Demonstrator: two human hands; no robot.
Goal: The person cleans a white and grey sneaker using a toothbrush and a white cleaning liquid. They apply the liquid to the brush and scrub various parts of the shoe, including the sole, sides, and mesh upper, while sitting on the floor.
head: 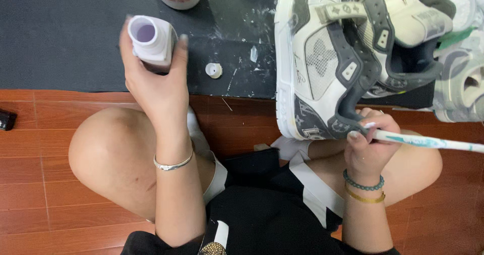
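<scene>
- Head view: the left hand wraps an open white bottle above the black mat; its small cap lies nearby.
- The right hand grips a toothbrush and steadies a grey-and-white sneaker, apparently by its heel.
- The bottle looks light, rigid and spillable: hold mid-body.

Black shorts w/ white trim; silver bangle at 9; teal bead bracelet and gold chain at 3.

Open white bottle held upright; grey-white sneaker and toothbrush gripped together.
</scene>
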